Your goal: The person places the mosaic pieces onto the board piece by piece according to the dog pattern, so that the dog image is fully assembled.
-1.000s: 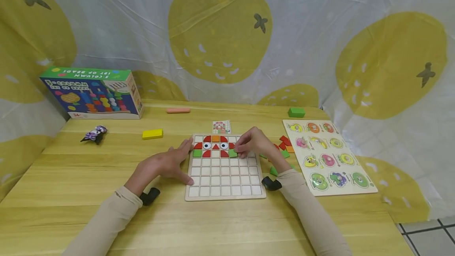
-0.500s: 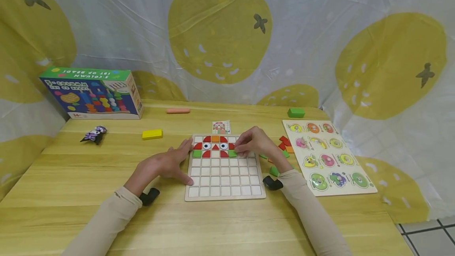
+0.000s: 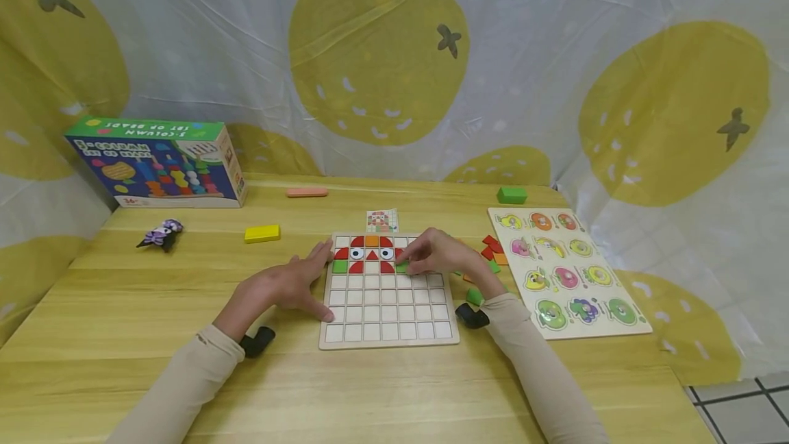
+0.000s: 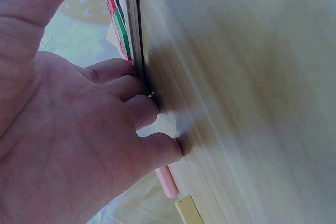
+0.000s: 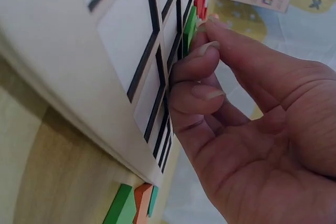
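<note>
A white gridded board (image 3: 390, 336) lies flat, its upper rows partly filled with a face-like pattern of red, orange and green tiles and two round eye pieces (image 3: 386, 253). My left hand (image 3: 288, 284) is spread along the left edge, thumb on the lower left rim and fingers farther up; in the left wrist view the fingertips sit at the board's side. My right hand (image 3: 440, 254) has thumb and index finger at a green square tile (image 3: 402, 268) in the third row. In the right wrist view, fingertips close around this green tile (image 5: 189, 29), with other fingers curled near the grid.
Loose red, orange and green pieces (image 3: 493, 247) lie right of the board, beside a fruit puzzle (image 3: 566, 276). A pattern card (image 3: 382, 220) lies behind it. Around are a yellow block (image 3: 262, 233), pink stick (image 3: 307, 192), green block (image 3: 511, 195), small figure (image 3: 161, 234) and bead-set box (image 3: 154, 163).
My right hand has shifted slightly down, and its index finger now reaches farther left across the green tile. My left hand stays on the board edge.
</note>
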Demonstrator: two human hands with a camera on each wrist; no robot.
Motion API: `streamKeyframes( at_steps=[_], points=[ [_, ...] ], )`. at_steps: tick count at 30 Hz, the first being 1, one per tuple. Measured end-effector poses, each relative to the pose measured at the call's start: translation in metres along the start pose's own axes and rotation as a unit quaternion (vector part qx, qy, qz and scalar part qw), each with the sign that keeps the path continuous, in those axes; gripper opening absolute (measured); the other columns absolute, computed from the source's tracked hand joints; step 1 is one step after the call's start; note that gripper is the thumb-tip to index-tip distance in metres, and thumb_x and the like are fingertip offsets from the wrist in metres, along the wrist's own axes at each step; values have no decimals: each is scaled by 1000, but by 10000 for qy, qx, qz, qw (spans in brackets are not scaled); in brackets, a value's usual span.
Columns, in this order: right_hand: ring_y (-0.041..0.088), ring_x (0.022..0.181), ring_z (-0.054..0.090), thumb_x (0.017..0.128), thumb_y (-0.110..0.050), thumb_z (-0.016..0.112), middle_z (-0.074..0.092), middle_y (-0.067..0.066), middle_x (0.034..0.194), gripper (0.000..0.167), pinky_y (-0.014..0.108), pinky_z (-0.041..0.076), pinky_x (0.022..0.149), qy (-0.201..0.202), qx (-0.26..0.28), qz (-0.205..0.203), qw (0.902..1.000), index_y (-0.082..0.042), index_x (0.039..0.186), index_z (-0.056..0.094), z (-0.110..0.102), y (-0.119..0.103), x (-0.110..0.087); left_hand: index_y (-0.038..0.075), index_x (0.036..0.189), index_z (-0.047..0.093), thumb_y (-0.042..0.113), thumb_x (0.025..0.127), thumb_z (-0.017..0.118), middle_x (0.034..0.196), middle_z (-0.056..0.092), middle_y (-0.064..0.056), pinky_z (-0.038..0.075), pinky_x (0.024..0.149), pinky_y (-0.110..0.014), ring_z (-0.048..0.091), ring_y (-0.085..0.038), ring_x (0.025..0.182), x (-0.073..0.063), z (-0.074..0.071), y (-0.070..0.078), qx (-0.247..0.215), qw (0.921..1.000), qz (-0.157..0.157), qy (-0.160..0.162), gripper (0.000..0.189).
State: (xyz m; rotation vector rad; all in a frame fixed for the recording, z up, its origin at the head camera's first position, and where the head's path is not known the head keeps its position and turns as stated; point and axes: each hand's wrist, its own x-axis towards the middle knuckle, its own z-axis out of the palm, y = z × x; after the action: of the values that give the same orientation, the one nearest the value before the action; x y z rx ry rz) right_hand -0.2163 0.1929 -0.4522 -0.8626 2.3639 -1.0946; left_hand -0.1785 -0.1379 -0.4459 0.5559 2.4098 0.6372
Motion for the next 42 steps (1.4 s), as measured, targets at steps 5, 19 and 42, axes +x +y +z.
streamKeyframes(
  at_steps=[5, 19, 42],
  points=[
    [14, 76, 55, 97, 3, 77, 73, 5, 89, 22, 22, 46, 68, -53, 6, 2, 10000, 3, 119, 81, -3, 0, 0, 5, 172, -6, 49, 83, 93, 179, -2, -27, 13, 121, -81, 6, -71, 153, 0, 0, 0, -25, 10000, -9, -11, 140],
    [30, 85, 74, 99, -1, 77, 79, 21, 103, 21, 34, 63, 78, 813, 1034, 475, 9902, 10, 116, 75, -53, 48, -48, 4, 172, -5, 48, 84, 92, 179, 1, -27, 13, 123, -80, 6, -70, 154, 0, 1, 2, -45, 10000, 21, -3, 139],
    [19, 81, 63, 90, 3, 84, 77, 20, 99, 23, 22, 54, 74, 1264, 114, 818, 9885, 7, 112, 80, -81, 94, -88, 4, 172, -5, 47, 85, 91, 179, -5, -26, 12, 124, -78, 3, -70, 155, -2, 0, 0, -115, 9999, 68, -1, 137]
  ],
)
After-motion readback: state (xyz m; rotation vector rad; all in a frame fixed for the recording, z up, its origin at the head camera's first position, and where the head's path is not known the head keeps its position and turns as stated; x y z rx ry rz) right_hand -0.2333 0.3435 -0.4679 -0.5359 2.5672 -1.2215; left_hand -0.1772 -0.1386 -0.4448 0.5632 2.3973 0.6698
